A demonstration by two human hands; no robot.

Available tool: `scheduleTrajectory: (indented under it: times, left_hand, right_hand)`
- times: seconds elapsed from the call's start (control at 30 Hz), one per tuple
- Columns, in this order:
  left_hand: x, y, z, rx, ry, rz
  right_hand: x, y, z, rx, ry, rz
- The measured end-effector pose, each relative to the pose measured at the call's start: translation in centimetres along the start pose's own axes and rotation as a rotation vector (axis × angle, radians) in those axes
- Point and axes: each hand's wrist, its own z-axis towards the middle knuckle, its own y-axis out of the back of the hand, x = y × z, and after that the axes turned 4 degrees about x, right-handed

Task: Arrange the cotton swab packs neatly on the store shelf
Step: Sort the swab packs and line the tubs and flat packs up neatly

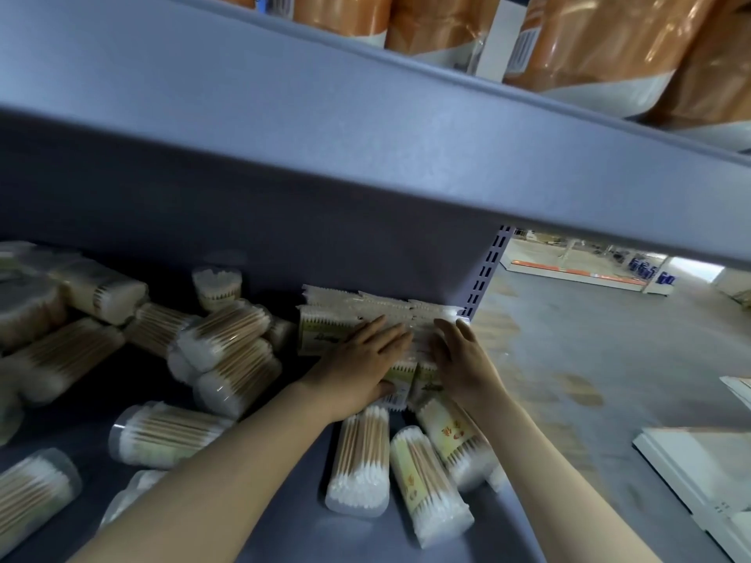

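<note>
**Two hands flat on a row of bagged swab packs**

Both hands lie on top of the flat cotton swab packs (349, 319) that stand in a tight row against the shelf's back wall, next to the slotted upright (485, 274) at the right end. The left hand (357, 367) rests palm down with straight fingers (386, 327) spread over the packs' upper edges, its thumb low against a pack's printed label. The right hand (461, 359) lies just beside it, fingers extended and relaxed toward the serrated tops nearest the upright; neither hand curls round anything.

Under and in front of the wrists, three cylindrical swab packs (359, 465) lie on their sides on the grey shelf (357, 534), touching one another. More cylindrical tubs (227, 331) are scattered in a loose heap well to the left, pointing in different directions. On the shelf above (284, 115) stand orange wrapped packages (589, 42). Beyond the shelf's right end, the store floor (609, 339) shows.
</note>
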Motion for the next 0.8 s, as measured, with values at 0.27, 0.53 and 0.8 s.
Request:
scheduleTrajectory:
  times: [0.27, 0.53, 0.8]
  left_hand:
    - [0.4, 1.2, -1.1, -0.081, 0.070, -0.014]
    - [1.9, 2.5, -4.5, -0.291, 0.174, -0.061]
    - [4.6, 3.9, -10.8, -0.491, 0.291, 0.147]
  right_hand:
    - [0.2, 1.1, -0.2, -0.062, -0.035, -0.058]
    - [3.6, 1.8, -1.3, -0.177, 0.076, -0.099]
    - [8.8, -0.5, -2.2, -0.106, 0.256, -0.050]
